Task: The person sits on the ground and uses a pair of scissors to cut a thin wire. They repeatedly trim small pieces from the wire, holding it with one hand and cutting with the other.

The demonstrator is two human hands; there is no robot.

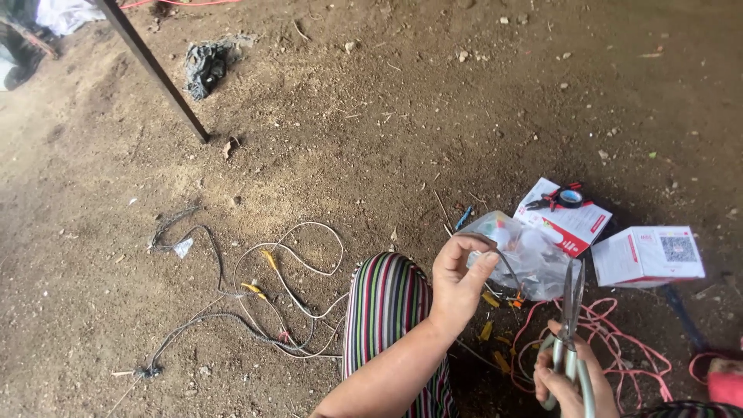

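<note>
The left hand (458, 280) was raised above a knee in striped cloth (385, 306), its fingers (464, 246) curled over and pressed toward the thumb, pinching a thin grey wire (507, 263). The wire came out from between the fingertips and thumb and bent in an arc to the right and downward, toward the scissors. The right hand (569, 383), low at the bottom edge, was closed around the pale green handles of a pair of scissors (571, 325), whose blades pointed straight up and lay nearly together; the tips stood just beside the wire's arc, though whether they touched it could not be told. Behind the wire lay a clear plastic bag (534, 255) with small parts inside, and beyond it two white and red boxes (648, 255), one carrying a roll of black tape (570, 198) and a small red-handled tool. A pink cord (619, 348) looped over the dirt beneath the scissors, with yellow scraps near it. To the left, white and grey cables (279, 294) lay tangled on the ground (371, 116), well apart from both hands.
</note>
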